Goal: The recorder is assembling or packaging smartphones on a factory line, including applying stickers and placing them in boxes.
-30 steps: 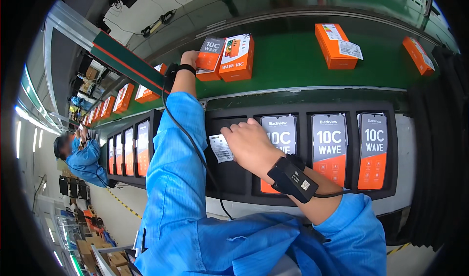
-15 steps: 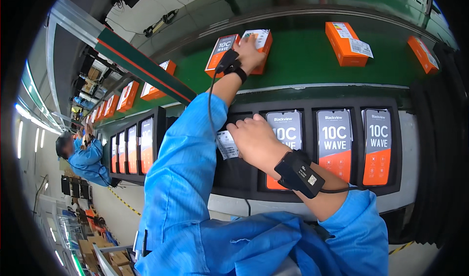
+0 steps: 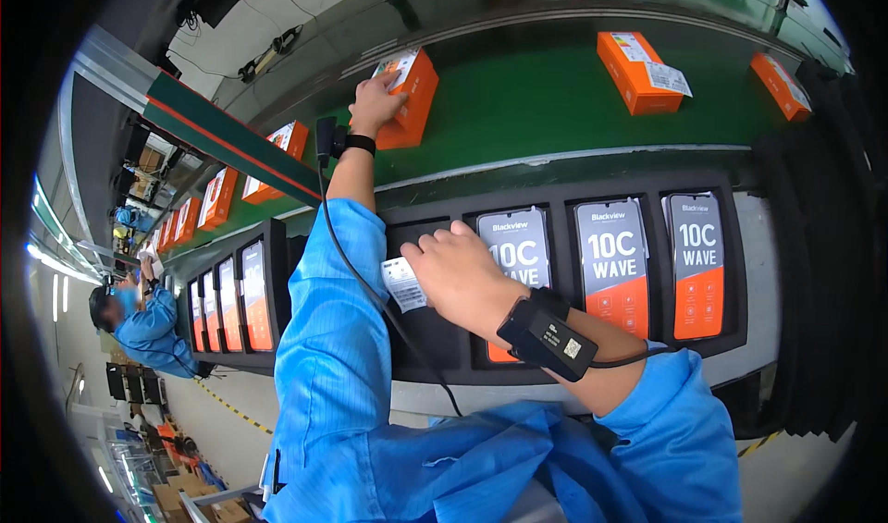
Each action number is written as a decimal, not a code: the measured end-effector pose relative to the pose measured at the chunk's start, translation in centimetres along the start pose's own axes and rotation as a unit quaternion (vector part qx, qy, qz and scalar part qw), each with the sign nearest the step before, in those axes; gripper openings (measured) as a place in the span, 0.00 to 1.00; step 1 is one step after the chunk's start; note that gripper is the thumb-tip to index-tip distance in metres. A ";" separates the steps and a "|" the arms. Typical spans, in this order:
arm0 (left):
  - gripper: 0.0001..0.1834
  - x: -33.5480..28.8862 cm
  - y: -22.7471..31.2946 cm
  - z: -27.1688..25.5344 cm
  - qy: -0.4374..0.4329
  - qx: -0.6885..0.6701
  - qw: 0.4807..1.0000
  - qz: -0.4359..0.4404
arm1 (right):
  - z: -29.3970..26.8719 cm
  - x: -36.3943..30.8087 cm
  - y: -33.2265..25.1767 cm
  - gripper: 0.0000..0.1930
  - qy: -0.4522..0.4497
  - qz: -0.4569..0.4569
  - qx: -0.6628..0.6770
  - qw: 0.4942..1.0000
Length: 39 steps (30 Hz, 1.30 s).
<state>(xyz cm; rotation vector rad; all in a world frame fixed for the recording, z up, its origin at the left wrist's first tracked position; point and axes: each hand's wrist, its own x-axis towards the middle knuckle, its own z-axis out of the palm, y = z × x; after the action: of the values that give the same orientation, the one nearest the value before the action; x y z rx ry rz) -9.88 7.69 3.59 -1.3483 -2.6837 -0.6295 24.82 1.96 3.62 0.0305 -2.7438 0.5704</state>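
Note:
My left hand [image 3: 374, 105] reaches far out over the green belt, its fingers curled over an orange phone box [image 3: 422, 99] with a white printed top. An orange side shows just below the fingers; whether it belongs to a second box I cannot tell. Closer in, my right hand [image 3: 462, 271] pinches a white printed label [image 3: 404, 283] above a black foam tray [image 3: 435, 343]. Beneath that hand is a phone with a grey-and-orange front [image 3: 513, 246], partly covered by the hand and wrist. Two more such phones, one middle [image 3: 612, 255] and one right [image 3: 696, 259], lie in tray slots.
On the green belt [image 3: 518, 107] stand another labelled orange box [image 3: 638, 74] and one at far right [image 3: 782, 86]. A slanted metal post [image 3: 231, 135] crosses at left. Behind it are more orange boxes, a second phone tray [image 3: 273, 292] and a co-worker in blue [image 3: 143, 324].
My left hand has moved left along the belt, and the box under it has shifted left too. My right hand still holds the label. The view has swung slightly.

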 end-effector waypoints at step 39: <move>0.16 -7.2 -1.4 9.3 0.069 -0.500 0.863 -0.019 | -4.7 15.2 21.2 0.25 0.054 0.249 0.107 0.961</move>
<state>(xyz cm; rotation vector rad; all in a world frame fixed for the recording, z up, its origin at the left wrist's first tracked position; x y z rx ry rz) -5.49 5.16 -7.10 -1.2601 -2.2590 -2.2143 10.08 24.01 4.53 -0.6354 -2.5664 0.9658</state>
